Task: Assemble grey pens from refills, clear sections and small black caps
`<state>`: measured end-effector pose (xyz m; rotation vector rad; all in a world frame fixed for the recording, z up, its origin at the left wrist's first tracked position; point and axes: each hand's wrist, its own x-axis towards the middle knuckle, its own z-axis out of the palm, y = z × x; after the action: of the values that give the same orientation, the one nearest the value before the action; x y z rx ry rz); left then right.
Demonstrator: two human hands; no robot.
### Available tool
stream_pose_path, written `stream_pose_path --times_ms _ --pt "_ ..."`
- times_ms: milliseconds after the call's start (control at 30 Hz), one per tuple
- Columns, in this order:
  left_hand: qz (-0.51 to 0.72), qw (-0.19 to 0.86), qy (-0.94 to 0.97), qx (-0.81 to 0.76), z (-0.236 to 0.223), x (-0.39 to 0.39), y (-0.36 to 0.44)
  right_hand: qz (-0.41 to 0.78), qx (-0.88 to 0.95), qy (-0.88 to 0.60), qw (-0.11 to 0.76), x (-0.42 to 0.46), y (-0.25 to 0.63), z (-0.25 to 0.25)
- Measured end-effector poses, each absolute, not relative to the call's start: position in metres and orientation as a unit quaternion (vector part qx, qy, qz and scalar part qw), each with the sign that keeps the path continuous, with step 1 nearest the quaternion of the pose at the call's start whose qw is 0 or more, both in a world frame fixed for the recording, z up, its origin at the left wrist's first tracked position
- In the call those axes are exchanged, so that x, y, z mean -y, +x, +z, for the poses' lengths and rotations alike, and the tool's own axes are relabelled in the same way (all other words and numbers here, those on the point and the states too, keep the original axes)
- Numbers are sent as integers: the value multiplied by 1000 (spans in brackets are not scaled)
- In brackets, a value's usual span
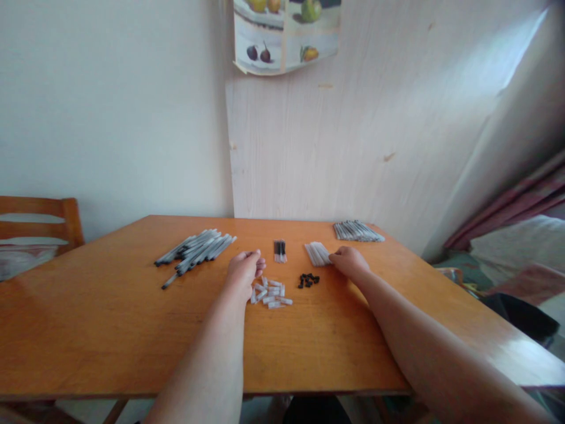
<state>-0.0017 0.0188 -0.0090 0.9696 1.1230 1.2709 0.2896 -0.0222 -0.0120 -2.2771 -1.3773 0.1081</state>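
My left hand point(245, 272) rests on the orange table point(110, 318) with its fingers curled, just above a small heap of clear pen caps point(270, 293); what it holds, if anything, I cannot make out. My right hand point(349, 261) lies closed at the right end of a bundle of clear tubes point(316, 253), touching it. Between the hands sit a cluster of small black plugs point(308, 280) and a short bundle of ink refills point(279, 250). A pile of assembled grey pens point(196, 248) lies to the left.
Another stack of grey pen barrels point(356, 231) lies at the table's far right corner by the wall. A wooden chair point(42, 227) stands at the left. Bedding and cloth point(516, 247) sit to the right of the table.
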Motion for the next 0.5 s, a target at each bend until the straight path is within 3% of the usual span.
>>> stream_pose_path --times_ms 500 --pt "544 559 411 -472 -9 -18 -2 72 491 -819 287 15 298 -24"
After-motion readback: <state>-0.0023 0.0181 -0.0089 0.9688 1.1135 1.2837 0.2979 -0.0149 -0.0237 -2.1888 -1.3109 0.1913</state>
